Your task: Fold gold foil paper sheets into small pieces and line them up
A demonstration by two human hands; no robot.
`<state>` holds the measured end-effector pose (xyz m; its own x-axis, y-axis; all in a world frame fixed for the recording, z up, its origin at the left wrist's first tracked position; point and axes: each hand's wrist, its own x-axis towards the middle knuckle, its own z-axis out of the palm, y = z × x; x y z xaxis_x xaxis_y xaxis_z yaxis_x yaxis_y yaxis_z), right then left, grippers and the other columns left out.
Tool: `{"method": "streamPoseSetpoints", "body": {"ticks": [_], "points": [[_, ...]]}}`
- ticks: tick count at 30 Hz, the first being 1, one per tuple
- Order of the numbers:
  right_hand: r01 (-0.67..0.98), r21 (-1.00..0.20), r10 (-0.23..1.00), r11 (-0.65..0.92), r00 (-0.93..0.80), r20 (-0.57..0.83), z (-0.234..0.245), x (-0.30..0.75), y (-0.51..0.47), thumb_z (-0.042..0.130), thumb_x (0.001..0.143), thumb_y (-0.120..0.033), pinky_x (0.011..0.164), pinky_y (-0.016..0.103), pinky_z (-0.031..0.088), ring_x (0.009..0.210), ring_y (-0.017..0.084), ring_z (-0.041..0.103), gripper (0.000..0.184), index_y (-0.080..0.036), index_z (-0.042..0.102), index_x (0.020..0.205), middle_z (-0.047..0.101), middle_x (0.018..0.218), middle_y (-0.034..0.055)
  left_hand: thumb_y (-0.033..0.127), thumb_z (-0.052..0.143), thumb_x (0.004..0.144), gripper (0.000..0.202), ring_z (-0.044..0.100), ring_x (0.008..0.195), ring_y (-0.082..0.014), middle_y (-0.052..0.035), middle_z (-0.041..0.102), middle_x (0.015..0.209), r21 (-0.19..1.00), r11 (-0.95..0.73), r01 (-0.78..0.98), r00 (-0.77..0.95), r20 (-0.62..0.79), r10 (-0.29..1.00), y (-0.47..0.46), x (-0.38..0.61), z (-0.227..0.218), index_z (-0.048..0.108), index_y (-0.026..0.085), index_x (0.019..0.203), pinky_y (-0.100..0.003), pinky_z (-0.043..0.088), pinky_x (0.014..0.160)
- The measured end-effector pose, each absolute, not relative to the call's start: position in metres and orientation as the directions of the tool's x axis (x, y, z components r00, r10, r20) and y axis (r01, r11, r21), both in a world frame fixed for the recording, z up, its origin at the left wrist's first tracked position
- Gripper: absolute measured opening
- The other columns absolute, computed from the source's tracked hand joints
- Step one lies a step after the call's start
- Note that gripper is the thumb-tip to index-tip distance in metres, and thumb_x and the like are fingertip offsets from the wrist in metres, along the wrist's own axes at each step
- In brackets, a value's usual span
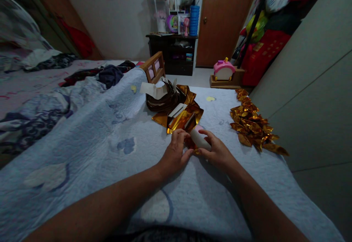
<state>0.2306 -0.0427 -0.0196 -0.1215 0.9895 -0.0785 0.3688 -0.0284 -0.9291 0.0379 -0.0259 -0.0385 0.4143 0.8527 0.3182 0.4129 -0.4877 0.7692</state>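
Observation:
Between my two hands is a sheet of gold foil paper (200, 140), its pale back curled outward. My left hand (178, 148) pinches its left side, where some shiny gold shows. My right hand (216, 148) has thumb and fingers closed on the curled right side. Just beyond my hands lie loose gold foil sheets (184, 117) with pale strips on them. Behind these sits a round stack of brown-edged paper (162, 102) with a white sheet sticking out. To the right, a heap of folded gold foil pieces (251, 123) runs along the bed's edge.
The pale blue quilt (115, 172) with heart patterns covers the bed. Rumpled clothes (110, 75) lie at the left. A wooden bed rail (154, 68), a dark cabinet (172, 55) and a pink toy (224, 69) stand at the far end.

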Motion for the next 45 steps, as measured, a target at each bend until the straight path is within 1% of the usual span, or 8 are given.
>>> {"method": "streamPoseSetpoints", "body": {"ticks": [6, 12, 16, 21, 28, 34, 39, 45], "points": [[0.146, -0.985, 0.989, -0.088, -0.102, -0.103, -0.014, 0.235, -0.041, 0.071, 0.07, -0.031, 0.078, 0.034, 0.051, 0.091, 0.022, 0.065, 0.062, -0.019, 0.055, 0.128, 0.069, 0.108, 0.0077, 0.021, 0.066, 0.087, 0.042, 0.052, 0.119, -0.0236, -0.0105, 0.035, 0.136, 0.864, -0.393, 0.316, 0.329, 0.289, 0.899, -0.025, 0.037, -0.043, 0.042, 0.025, 0.122, -0.041, 0.055, 0.092], [-0.046, -0.992, 0.99, -0.115, -0.092, -0.111, -0.011, 0.227, -0.043, 0.075, 0.07, -0.032, 0.072, 0.031, 0.052, 0.084, 0.02, 0.065, 0.05, -0.02, 0.058, 0.116, 0.069, 0.104, 0.0059, 0.024, 0.065, 0.09, 0.044, 0.062, 0.09, -0.0153, -0.0041, 0.057, 0.108, 0.986, -0.154, 0.057, 0.369, 0.122, 0.921, -0.026, 0.038, -0.039, 0.037, 0.025, 0.124, -0.035, 0.055, 0.084], [-0.045, -0.995, 0.996, -0.086, -0.042, -0.084, -0.015, 0.22, -0.044, 0.078, 0.07, -0.033, 0.072, 0.032, 0.053, 0.085, 0.02, 0.064, 0.056, -0.021, 0.054, 0.118, 0.069, 0.102, 0.0057, 0.026, 0.063, 0.092, 0.028, 0.062, 0.093, -0.0151, -0.002, 0.06, 0.1, 0.994, -0.091, -0.067, 0.406, 0.111, 0.907, -0.026, 0.039, -0.037, 0.046, 0.024, 0.115, -0.031, 0.052, 0.084], [-0.044, -0.995, 0.995, -0.09, -0.056, -0.088, -0.022, 0.212, -0.046, 0.078, 0.071, -0.033, 0.075, 0.034, 0.054, 0.088, 0.021, 0.064, 0.061, -0.022, 0.05, 0.124, 0.067, 0.106, 0.006, 0.026, 0.063, 0.09, 0.017, 0.06, 0.088, -0.0132, 0.0001, 0.058, 0.094, 0.993, -0.107, -0.057, 0.352, 0.121, 0.928, -0.024, 0.039, -0.035, 0.053, 0.022, 0.103, -0.027, 0.05, 0.081], [-0.062, -0.995, 0.989, -0.079, -0.128, -0.071, -0.028, 0.215, -0.043, 0.082, 0.067, -0.036, 0.07, 0.031, 0.052, 0.082, 0.019, 0.063, 0.054, -0.023, 0.053, 0.111, 0.065, 0.096, 0.0028, 0.029, 0.062, 0.088, 0.013, 0.059, 0.077, -0.0133, 0.0, 0.058, 0.085, 0.993, -0.117, 0.005, 0.307, 0.11, 0.945, -0.02, 0.037, -0.032, 0.055, 0.019, 0.094, -0.026, 0.049, 0.072], [0.007, -0.998, 0.998, -0.056, -0.018, -0.056, -0.02, 0.233, -0.04, 0.073, 0.077, -0.042, 0.066, 0.029, 0.05, 0.082, 0.018, 0.063, 0.044, -0.022, 0.061, 0.114, 0.066, 0.095, 0.0046, 0.029, 0.062, 0.089, 0.015, 0.061, 0.076, -0.0144, -0.003, 0.065, 0.087, 0.996, -0.086, 0.035, 0.425, 0.063, 0.903, -0.021, 0.034, -0.035, 0.064, 0.018, 0.099, -0.026, 0.05, 0.068], [0.14, -0.984, 0.984, -0.112, -0.125, -0.13, -0.017, 0.233, -0.04, 0.068, 0.078, -0.043, 0.053, 0.024, 0.041, 0.062, 0.014, 0.056, 0.029, -0.017, 0.069, 0.092, 0.065, 0.074, 0.0014, 0.028, 0.061, 0.09, 0.023, 0.064, 0.076, -0.0151, -0.0053, 0.07, 0.092, 0.995, -0.079, 0.055, 0.486, 0.042, 0.873, -0.022, 0.032, -0.037, 0.067, 0.017, 0.109, -0.026, 0.052, 0.068], [0.423, -0.906, 0.997, -0.032, -0.048, -0.057, -0.026, 0.232, -0.04, 0.063, 0.08, -0.036, 0.054, 0.025, 0.037, 0.06, 0.014, 0.051, 0.018, -0.018, 0.063, 0.076, 0.059, 0.064, -0.0016, 0.022, 0.06, 0.088, 0.02, 0.065, 0.08, -0.0168, -0.0061, 0.071, 0.096, 0.935, -0.279, 0.218, 0.507, 0.136, 0.851, -0.018, 0.031, -0.032, 0.072, 0.017, 0.103, -0.03, 0.053, 0.074]]}}
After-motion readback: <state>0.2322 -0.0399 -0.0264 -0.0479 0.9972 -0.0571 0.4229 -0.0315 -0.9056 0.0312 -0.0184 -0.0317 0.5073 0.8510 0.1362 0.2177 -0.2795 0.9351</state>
